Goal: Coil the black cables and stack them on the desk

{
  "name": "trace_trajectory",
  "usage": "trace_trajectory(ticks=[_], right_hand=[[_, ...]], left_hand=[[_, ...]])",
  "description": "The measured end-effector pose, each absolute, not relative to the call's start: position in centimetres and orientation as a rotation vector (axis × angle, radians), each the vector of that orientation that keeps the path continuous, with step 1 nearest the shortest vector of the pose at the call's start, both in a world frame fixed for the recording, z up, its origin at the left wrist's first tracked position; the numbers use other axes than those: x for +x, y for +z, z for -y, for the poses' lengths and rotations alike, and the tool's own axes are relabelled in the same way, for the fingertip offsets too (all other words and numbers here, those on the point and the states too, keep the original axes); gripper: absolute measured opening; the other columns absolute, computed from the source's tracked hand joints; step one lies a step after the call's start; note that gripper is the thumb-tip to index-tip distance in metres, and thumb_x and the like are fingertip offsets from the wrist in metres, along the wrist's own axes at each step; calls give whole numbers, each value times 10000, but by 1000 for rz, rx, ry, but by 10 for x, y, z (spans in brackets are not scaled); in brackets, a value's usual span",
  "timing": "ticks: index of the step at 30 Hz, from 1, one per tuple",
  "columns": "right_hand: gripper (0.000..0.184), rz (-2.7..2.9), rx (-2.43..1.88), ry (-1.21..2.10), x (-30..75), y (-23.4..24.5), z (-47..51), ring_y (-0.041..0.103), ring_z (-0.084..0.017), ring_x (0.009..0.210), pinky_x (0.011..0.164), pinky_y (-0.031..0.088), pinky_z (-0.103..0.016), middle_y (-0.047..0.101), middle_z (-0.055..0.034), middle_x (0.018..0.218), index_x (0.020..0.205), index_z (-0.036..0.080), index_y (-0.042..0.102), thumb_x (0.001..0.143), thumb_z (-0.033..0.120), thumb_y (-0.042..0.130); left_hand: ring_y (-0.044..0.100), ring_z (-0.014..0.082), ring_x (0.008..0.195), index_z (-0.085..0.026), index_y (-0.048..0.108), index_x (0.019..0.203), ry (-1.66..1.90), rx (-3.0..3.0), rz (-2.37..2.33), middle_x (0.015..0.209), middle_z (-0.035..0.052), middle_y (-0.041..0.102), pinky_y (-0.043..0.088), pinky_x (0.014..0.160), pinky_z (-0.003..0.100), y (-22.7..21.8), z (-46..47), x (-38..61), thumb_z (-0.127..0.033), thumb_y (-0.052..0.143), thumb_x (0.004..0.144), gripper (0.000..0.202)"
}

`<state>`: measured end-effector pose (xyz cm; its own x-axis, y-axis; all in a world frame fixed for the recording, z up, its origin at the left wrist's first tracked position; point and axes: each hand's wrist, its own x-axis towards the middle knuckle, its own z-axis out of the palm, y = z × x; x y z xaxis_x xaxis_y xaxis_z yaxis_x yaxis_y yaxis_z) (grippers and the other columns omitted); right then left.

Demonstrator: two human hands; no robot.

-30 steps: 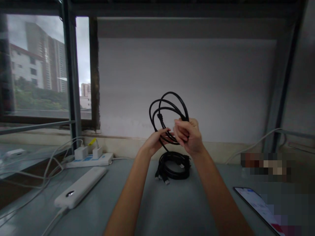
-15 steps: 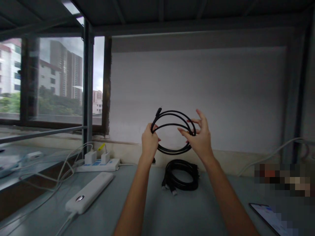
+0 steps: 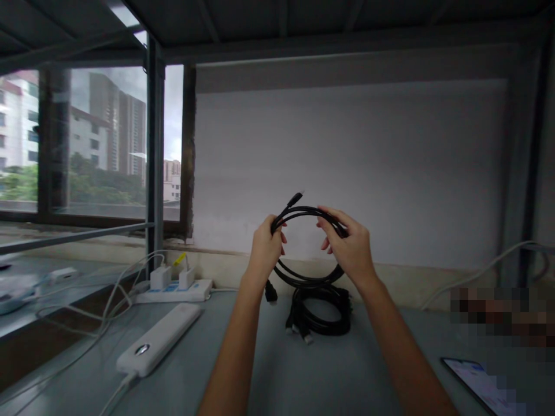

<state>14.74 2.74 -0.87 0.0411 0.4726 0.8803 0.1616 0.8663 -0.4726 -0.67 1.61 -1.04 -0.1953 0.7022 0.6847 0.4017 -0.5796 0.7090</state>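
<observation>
Both my hands hold a coiled black cable [image 3: 306, 277] up in front of the white wall. My left hand [image 3: 265, 249] is closed on the coil's left side, where one plug end sticks up past the fingers. My right hand [image 3: 349, 249] grips the coil's upper right side with fingers curled over the strands. Another plug end of the cable hangs below my left hand. Under the held coil, a second bundle of black cables [image 3: 319, 309] lies on the grey table [image 3: 277, 370].
A white power bank [image 3: 158, 340] with a cable lies at the left front. Behind it sits a white power strip [image 3: 173, 289] with two chargers plugged in. A phone [image 3: 485, 384] lies at the right front edge. A window frame stands at the left.
The loose loops have been gathered into a flatter ring. My right hand went from spread fingers to a closed grip on the coil, and the plug end shifted up and to the right.
</observation>
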Motion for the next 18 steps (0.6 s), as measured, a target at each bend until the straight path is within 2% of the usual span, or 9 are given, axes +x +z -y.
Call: trace_trajectory(ticks=[5,8,10,13,15,18], right_hand=[[303,1563,-640,263,152,-10,-35,551,-81,444,372,411,-205,634,-30,803,992,195,631,765,372,540],[308,1588,-646,316,152,-11,-41,569,-102,513,404,425,-207,625,-33,766,999,174,621,770,351,515],[317,1581,-623,350,151,-12,-43,569,-113,544,425,437,-218,622,-37,747,1004,159,616,770,338,500],[300,1550,-619,310,146,-12,-42,570,-125,567,499,465,-256,646,-44,753,969,159,631,750,332,521],[286,1527,-621,227,143,-11,-40,589,-144,620,580,480,-288,670,-53,791,923,170,651,726,358,564],[293,1452,-638,134,141,-11,-38,616,-180,721,679,479,-325,689,-61,836,863,189,673,714,426,584]], left_hand=[[436,75,348,-186,513,794,1695,1816,-1052,448,-66,424,348,355,172,-12,-14,-8,-319,456,774,146],[401,50,340,-168,525,756,1640,1760,-990,446,-67,420,304,346,151,-12,-12,-7,-403,570,728,241],[354,31,319,-155,547,774,1654,1694,-983,440,-65,414,230,328,140,-11,-11,-6,-482,548,731,330],[320,34,293,-136,583,846,1692,1589,-986,415,-57,396,163,318,153,-9,-11,-3,-610,404,754,515],[310,38,284,-124,594,871,1714,1544,-967,408,-57,385,148,317,161,-7,-11,-2,-627,389,750,556],[293,24,294,-118,597,876,1684,1537,-873,418,-67,369,131,324,155,-7,-10,-2,-580,489,732,495]])
